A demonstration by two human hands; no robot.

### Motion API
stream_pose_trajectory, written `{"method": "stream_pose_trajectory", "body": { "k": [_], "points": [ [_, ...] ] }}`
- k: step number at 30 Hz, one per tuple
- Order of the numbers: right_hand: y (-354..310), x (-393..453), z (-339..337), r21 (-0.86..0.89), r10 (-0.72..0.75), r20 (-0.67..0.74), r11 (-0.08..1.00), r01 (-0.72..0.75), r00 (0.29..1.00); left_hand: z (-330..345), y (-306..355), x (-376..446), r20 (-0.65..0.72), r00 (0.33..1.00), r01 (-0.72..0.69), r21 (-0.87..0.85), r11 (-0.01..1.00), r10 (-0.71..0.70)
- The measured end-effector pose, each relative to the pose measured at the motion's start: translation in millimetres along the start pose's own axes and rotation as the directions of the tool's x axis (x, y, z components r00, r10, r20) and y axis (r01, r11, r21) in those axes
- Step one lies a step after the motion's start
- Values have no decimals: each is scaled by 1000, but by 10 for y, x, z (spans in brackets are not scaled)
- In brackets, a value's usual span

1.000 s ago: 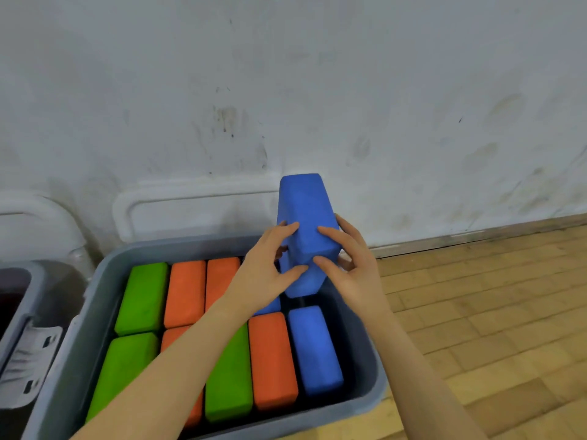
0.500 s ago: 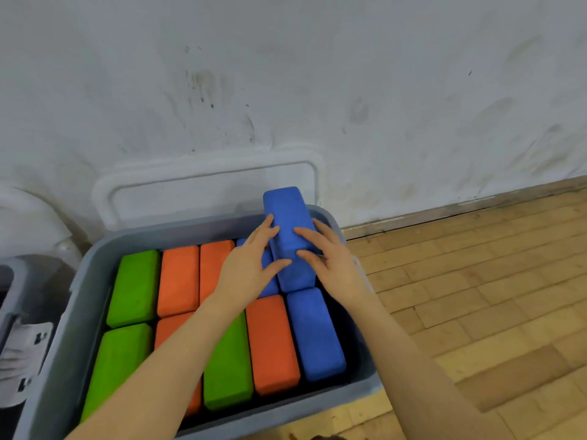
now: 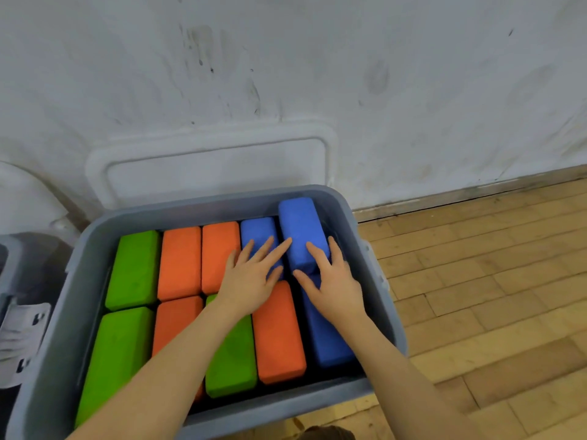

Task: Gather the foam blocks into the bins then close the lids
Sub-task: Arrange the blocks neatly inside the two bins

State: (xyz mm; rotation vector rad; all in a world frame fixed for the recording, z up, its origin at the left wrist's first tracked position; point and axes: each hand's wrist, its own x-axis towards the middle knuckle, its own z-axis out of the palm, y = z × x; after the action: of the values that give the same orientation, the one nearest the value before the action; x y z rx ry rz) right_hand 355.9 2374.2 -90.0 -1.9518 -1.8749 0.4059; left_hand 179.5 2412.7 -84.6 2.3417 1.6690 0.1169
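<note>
A grey bin (image 3: pixel 254 198) holds several green (image 3: pixel 133 268), orange (image 3: pixel 179 262) and blue (image 3: pixel 327 338) foam blocks packed in two rows. One more blue block (image 3: pixel 300 227) lies tilted in the back right corner, its far end raised against the bin wall. My right hand (image 3: pixel 333 287) presses on its near end with fairly straight fingers and the thumb spread left. My left hand (image 3: pixel 251 277) lies flat over the neighbouring blue block (image 3: pixel 257 230), its forefinger touching the tilted block's side.
The bin's white lid (image 3: pixel 206 166) leans upright against the scuffed wall behind it. A second grey bin (image 3: pixel 19 281) with a white latch shows at the left edge. Wooden floor (image 3: pixel 492 281) stretches to the right.
Both hands lowered the blue block from upright above the bin into the back right corner, then flattened out on top of it. The view tipped downward.
</note>
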Motion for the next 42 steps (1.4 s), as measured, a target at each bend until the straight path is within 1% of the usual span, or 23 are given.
{"method": "stream_pose_trajectory", "body": {
  "k": [2,3,4,5,7,10,11,16,18,20,22,24,28,30,31,33,34,36,38,42],
  "points": [
    [-96,26,-6,-129,-103,-125,988,86,987,75,-26,-65,13,995,99,48,994,-99],
    [-148,79,0,-194,-166,-169,972,133,971,114,-36,-95,6,992,124,73,990,-125],
    [-194,154,7,-247,-220,-202,955,168,954,144,-43,-116,1,992,129,93,987,-129],
    [-241,232,7,-277,-242,-207,944,180,948,164,-55,-121,-2,992,126,104,987,-126],
    [-308,367,-8,-271,-221,-155,947,174,963,182,-88,-114,-10,993,120,110,987,-120],
    [-279,436,47,-239,-190,3,953,185,982,195,-121,-128,-41,990,137,102,985,-133],
    [-248,437,74,-238,-181,34,954,183,983,207,-128,-139,-49,988,148,94,985,-143],
    [-110,447,150,-182,-121,120,973,142,985,213,-163,-180,-63,985,166,106,980,-160],
    [-72,459,213,-200,-106,151,970,135,983,221,-159,-173,-51,985,167,110,980,-162],
    [-88,493,264,-235,-78,175,965,118,981,238,-137,-164,-75,984,170,89,981,-163],
    [-147,513,292,-279,-69,192,952,122,979,241,-132,-156,-96,982,169,80,982,-161],
    [-212,482,275,-300,-63,182,947,116,981,243,-140,-157,-77,983,171,98,980,-164],
    [-207,308,186,-225,-2,142,974,34,990,205,-124,-147,-11,985,173,106,979,-173],
    [-163,140,127,-189,22,100,982,-3,995,158,-101,-118,29,985,164,108,981,-168],
    [-142,52,105,-174,31,75,985,-18,997,133,-101,-100,36,987,149,114,982,-154],
    [-128,-96,78,-167,44,62,985,-34,997,93,-106,-67,0,996,91,122,988,-91],
    [-126,-141,73,-165,58,69,985,-46,996,70,-87,-61,-19,999,51,112,992,-49],
    [-129,-199,54,-137,106,78,986,-94,991,67,-37,-40,-8,1000,-14,118,993,15],
    [-126,-259,38,-130,130,101,985,-116,986,70,6,9,35,999,-31,104,994,27],
    [-140,-355,55,-148,96,219,987,-65,971,44,107,142,63,997,-58,72,996,54]
  ]
}}
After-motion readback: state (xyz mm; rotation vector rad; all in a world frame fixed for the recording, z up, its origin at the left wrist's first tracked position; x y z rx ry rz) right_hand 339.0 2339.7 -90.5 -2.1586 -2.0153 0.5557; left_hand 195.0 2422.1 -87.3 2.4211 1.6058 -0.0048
